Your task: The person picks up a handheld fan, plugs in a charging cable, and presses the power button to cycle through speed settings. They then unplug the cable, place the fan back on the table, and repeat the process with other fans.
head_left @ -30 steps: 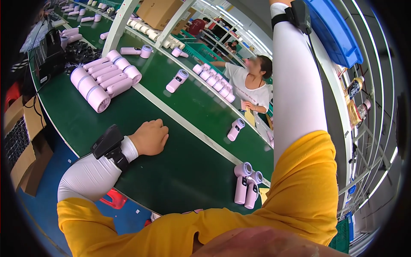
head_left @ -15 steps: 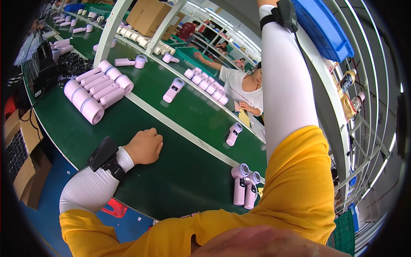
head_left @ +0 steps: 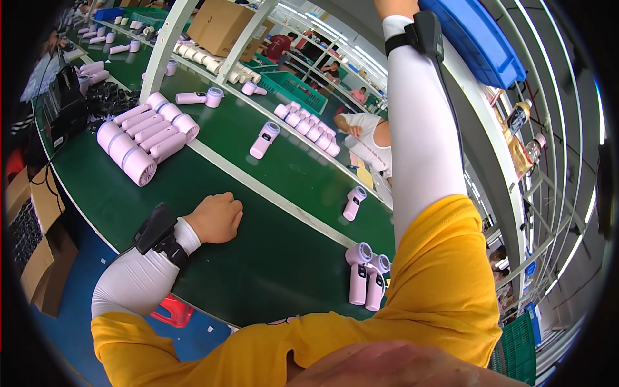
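My left hand [head_left: 216, 218] is a closed fist resting on the green conveyor table [head_left: 271, 258], and nothing shows in it. A black band sits on that wrist. My right arm in a white sleeve reaches straight up beside a blue bin [head_left: 477, 39] on a high shelf. Only the heel of my right hand [head_left: 392, 6] shows at the top edge, its fingers cut off. Two pink handheld devices [head_left: 364, 278] stand upright near my right elbow. Another pink device [head_left: 353, 203] stands alone farther back.
A stack of pink devices [head_left: 138, 138] lies at the table's left. A row of pink devices [head_left: 309, 129] sits beyond a white divider strip. A co-worker [head_left: 367, 138] bends over the far side. Cardboard boxes [head_left: 222, 22] stand behind, and a red stool [head_left: 171, 313] is below.
My left fist stays on the table and my right arm stays raised. The view has tilted a little, and the co-worker across the table has bent lower.
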`<state>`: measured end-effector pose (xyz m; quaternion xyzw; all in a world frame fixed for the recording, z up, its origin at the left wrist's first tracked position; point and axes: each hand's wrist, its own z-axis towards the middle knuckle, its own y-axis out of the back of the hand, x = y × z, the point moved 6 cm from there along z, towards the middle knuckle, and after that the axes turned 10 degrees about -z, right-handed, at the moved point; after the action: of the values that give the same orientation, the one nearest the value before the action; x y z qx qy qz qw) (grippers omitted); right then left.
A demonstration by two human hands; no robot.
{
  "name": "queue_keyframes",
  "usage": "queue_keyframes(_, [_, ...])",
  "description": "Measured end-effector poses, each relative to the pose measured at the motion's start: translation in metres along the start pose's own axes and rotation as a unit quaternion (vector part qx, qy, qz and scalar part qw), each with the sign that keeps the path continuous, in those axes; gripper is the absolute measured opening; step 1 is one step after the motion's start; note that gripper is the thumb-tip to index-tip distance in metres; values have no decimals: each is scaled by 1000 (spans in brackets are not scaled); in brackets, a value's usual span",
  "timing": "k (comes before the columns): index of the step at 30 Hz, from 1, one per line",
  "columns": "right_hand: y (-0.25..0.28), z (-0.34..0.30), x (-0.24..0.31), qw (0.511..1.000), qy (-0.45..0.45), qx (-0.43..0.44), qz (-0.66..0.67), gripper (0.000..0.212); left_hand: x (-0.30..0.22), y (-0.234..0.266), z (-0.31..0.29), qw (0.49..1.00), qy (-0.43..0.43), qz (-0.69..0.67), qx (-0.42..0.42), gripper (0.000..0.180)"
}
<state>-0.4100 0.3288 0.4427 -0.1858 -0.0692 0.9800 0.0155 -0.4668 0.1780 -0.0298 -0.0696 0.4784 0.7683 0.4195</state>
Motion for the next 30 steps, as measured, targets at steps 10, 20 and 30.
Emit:
queue_keyframes(10, [44,-35,10,990,77,-105,50,44,1,0,0,1000,5,-11,5,13])
queue_keyframes(20, [43,-34,14,994,-22,-56,96,46,1,2,0,1000,8,-22,5,15])
queue_keyframes(30, [41,-17,12,993,-56,75,67,49,4,3,1,999,1,-38,-1,15])
